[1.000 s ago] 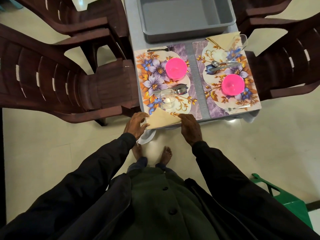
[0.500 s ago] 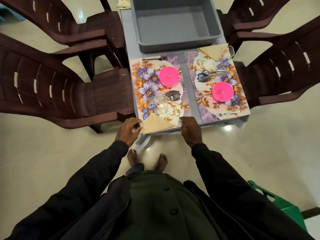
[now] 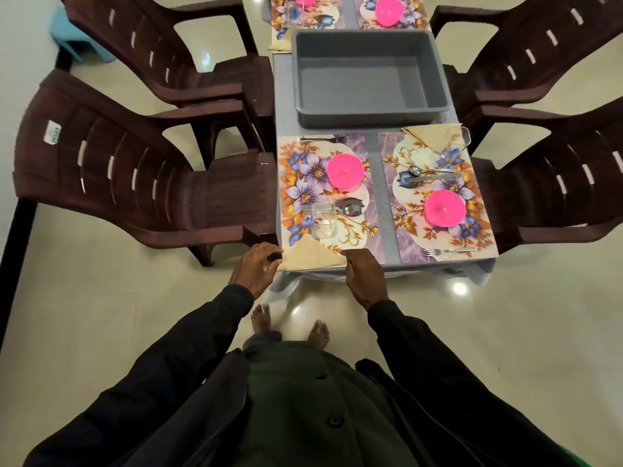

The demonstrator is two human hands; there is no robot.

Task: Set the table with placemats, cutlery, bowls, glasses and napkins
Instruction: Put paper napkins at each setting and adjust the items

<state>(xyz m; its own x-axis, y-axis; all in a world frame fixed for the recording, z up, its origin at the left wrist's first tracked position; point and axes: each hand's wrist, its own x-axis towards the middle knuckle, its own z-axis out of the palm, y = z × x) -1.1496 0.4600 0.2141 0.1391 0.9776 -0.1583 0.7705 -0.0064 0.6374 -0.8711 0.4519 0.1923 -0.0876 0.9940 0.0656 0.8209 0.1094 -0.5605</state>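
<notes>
A beige napkin (image 3: pixel 310 257) folded into a triangle lies on the near edge of the left floral placemat (image 3: pixel 357 146). My left hand (image 3: pixel 258 267) hovers at its left corner with fingers loosely spread, holding nothing. My right hand (image 3: pixel 364 276) rests its fingertips on the table edge at the napkin's right corner. On this mat stand a pink bowl (image 3: pixel 345 171), a clear glass (image 3: pixel 324 220), a spoon (image 3: pixel 350 208) and a fork (image 3: pixel 320 139). The right placemat (image 3: pixel 391 183) carries a pink bowl (image 3: pixel 444 207), a glass (image 3: pixel 451 146), a napkin (image 3: pixel 424 133), cutlery (image 3: pixel 428 173) and a fork (image 3: pixel 448 251).
An empty grey tub (image 3: pixel 367 109) sits behind the two mats. Two more set placemats (image 3: pixel 303 18) lie beyond it. Brown plastic chairs (image 3: pixel 135 170) crowd the left side, and others (image 3: pixel 556 183) the right. My bare feet stand on the glossy floor below the table end.
My left hand has eased off the napkin's left corner and its fingers have spread. The right hand stays at the right corner. The view has tilted up, showing more of the table.
</notes>
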